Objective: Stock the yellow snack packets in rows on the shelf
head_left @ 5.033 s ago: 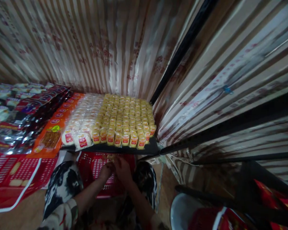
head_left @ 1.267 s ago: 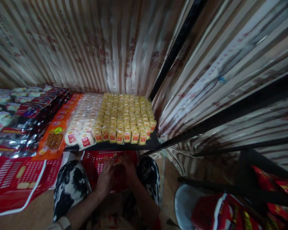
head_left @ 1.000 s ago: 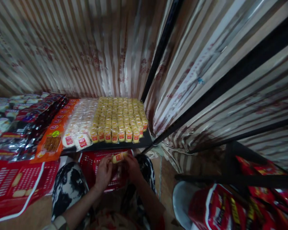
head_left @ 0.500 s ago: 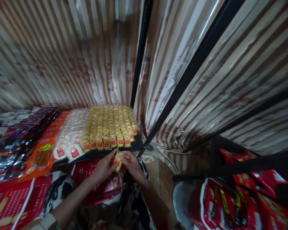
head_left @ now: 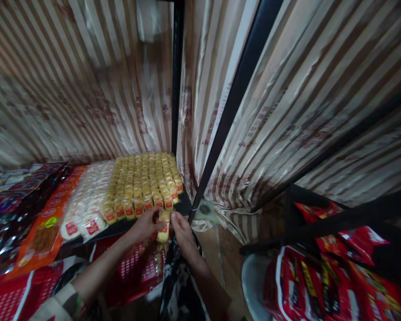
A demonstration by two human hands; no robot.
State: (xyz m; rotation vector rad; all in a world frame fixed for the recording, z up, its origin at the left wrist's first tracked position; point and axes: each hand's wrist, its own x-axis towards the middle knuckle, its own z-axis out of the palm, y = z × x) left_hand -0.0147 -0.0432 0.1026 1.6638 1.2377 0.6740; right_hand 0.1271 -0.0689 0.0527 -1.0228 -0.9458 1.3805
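A small yellow snack cake in a clear wrapper with a red and yellow label is held upright in front of me. My left hand grips it from the left between thumb and fingers. At its right edge, my right hand is closed, thumb and finger pinching the side of the wrapper. Just beyond my hands, rows of the same wrapped yellow cakes stand tightly packed on a black shelf. White wrapped cakes fill the rows to their left.
Orange snack packs and dark shiny packs lie further left. Below the shelf are red baskets. Black posts rise before a striped curtain. At right stand a red basket of red packets and a white basin.
My view has turned slightly right, so the shelf and goods sit further left. The cake in my hands has been turned more upright, and my right fingers have shifted to its edge.
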